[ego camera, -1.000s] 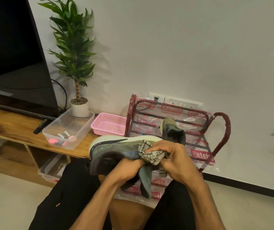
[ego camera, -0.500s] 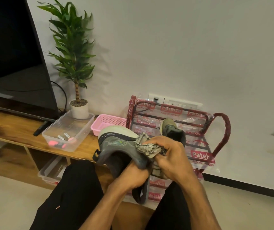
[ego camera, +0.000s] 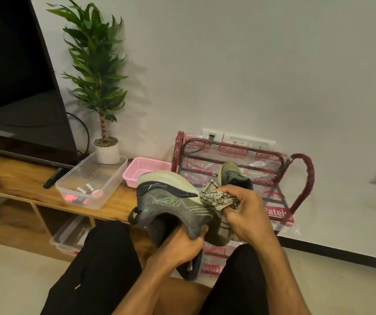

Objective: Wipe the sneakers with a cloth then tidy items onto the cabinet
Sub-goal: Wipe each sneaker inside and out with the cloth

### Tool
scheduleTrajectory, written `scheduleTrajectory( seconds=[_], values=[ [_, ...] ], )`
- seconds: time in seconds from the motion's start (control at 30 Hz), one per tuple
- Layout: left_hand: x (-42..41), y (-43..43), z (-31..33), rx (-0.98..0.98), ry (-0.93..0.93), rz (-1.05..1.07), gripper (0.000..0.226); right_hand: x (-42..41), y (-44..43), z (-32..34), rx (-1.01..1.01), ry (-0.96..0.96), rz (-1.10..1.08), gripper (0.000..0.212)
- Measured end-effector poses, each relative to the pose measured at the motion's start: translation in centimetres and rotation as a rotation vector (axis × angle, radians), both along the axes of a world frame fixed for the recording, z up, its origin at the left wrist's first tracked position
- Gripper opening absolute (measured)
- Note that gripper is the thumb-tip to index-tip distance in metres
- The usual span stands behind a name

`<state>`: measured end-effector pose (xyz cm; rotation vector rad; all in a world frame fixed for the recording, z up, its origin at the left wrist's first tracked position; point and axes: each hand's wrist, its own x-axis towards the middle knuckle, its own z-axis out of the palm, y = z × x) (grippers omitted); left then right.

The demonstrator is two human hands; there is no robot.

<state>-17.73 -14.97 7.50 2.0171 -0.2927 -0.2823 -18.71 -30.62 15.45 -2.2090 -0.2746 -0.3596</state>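
Note:
A grey-green sneaker (ego camera: pixel 171 203) with a pale sole is held up over my lap, sole turned up and away. My left hand (ego camera: pixel 182 246) grips it from below at the opening. My right hand (ego camera: pixel 244 214) clutches a patterned beige cloth (ego camera: pixel 216 197) pressed against the sneaker's side. The second sneaker (ego camera: pixel 230 176) rests on the red wire shoe rack (ego camera: pixel 300 178), partly hidden behind my right hand. The wooden cabinet (ego camera: pixel 12 176) runs along the left.
On the cabinet stand a clear plastic box (ego camera: pixel 105 176) holding small items, a pink basket (ego camera: pixel 144 169), a potted plant (ego camera: pixel 100 87) and a TV (ego camera: pixel 16 76). Another clear bin (ego camera: pixel 68 235) sits on the lower shelf. The white wall is close behind.
The sneaker has been turned in my left hand, its heel swinging toward me and its sole tipping upward. My right hand with the cloth has shifted slightly along the shoe's side.

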Motion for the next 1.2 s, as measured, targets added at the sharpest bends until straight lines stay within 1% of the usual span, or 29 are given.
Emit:
scheduleTrajectory(
  seconds=[0.07,0.17,0.23,0.3,0.37,0.43,0.53,0.6,0.7,0.8,0.9,0.93,1.03,1.2],
  values=[
    [0.1,0.1,0.0,0.019,-0.011,0.003,0.042,0.1,-0.6,-0.3,-0.009,0.014,-0.03,0.035],
    [0.2,0.1,0.4,-0.002,-0.046,-0.05,0.037,-0.7,0.2,-0.3,0.029,-0.035,0.087,0.038],
    [0.1,0.1,0.9,-0.037,-0.074,-0.09,0.028,-1.2,0.6,-0.1,0.039,-0.06,0.172,0.039],
    [0.1,0.1,1.4,-0.099,-0.049,-0.117,0.032,-0.8,0.1,-0.4,0.072,-0.022,0.16,0.035],
    [0.4,-0.1,1.9,-0.11,0.049,-0.115,0.03,-0.4,-0.5,-1.1,0.095,0.021,0.076,0.035],
    [1.1,-0.2,2.4,-0.072,0.169,-0.095,0.026,-0.5,-0.5,-1.9,0.107,0.029,0.009,0.038],
    [2.1,0.3,2.8,-0.069,0.311,-0.095,0.02,-1.0,0.0,-2.7,0.171,0.052,-0.021,0.046],
    [2.7,0.7,2.9,-0.084,0.363,-0.091,0.018,-0.9,0.2,-3.2,0.212,0.065,-0.041,0.044],
    [3.7,1.4,3.1,-0.133,0.424,0.025,0.02,-0.5,1.0,-3.8,0.263,0.084,-0.072,0.034],
    [4.9,1.8,3.6,-0.193,0.502,0.172,0.017,-0.4,2.1,-4.4,0.278,0.112,-0.096,0.034],
    [5.5,2.0,3.4,-0.149,0.432,0.276,0.008,-0.3,3.0,-5.1,0.306,0.122,-0.133,0.034],
    [5.6,2.1,3.1,-0.151,0.403,0.292,0.008,-0.3,3.2,-5.2,0.324,0.127,-0.126,0.035],
    [5.8,2.6,2.5,-0.292,0.446,0.29,0.021,-0.4,3.7,-5.3,0.355,0.121,-0.163,0.04],
    [5.7,3.1,2.9,-0.528,0.543,0.31,0.032,-0.4,3.5,-5.3,0.48,0.071,-0.361,0.031]
  ],
)
